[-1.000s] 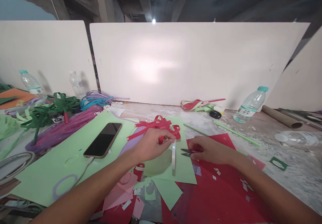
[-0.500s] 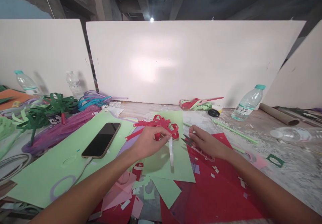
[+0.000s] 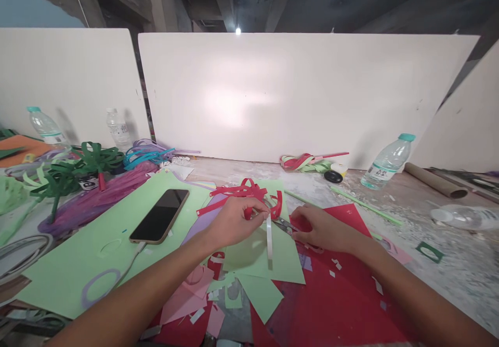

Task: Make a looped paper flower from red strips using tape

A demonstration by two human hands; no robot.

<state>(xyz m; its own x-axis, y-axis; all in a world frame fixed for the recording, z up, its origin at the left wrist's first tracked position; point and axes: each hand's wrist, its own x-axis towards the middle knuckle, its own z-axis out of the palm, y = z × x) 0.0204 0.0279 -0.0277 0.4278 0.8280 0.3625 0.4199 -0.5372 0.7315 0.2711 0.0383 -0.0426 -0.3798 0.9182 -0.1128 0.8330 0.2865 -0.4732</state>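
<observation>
A: Where was the red paper-loop cluster [image 3: 249, 187]?

B: Right of the smartphone [image 3: 159, 217], over a pale green sheet [image 3: 287, 269], just beyond the left hand [image 3: 244, 221].

A: What did those fingers have?

B: Thumb and fingertips were pinched on the upper end of a narrow white strip [image 3: 269, 243], perhaps tape, which dangled free. Some red paper curled close by the palm.

A: And the right hand [image 3: 322, 228]?

B: Farther right of the smartphone, its fingers gripped the scissors [image 3: 286, 225] by the handles. The blades pointed at the strip, close to the left fingertips; I couldn't tell whether they touched it.

A: How far along was it, then?

B: Partly, I'd judge. Several red strips were already bent into loops, but at least two ran out straight with loose ends. The white strip hung in one piece, so that cut looked undone.

A: Anything around it?

B: A red sheet [image 3: 339, 295] with white scraps [image 3: 337, 265], nearer the person and right of the smartphone. Beyond the smartphone, to its right, lay a red-and-green paper bundle [image 3: 304, 162]; to its left, dark green paper tufts [image 3: 97, 156], already looped.
</observation>
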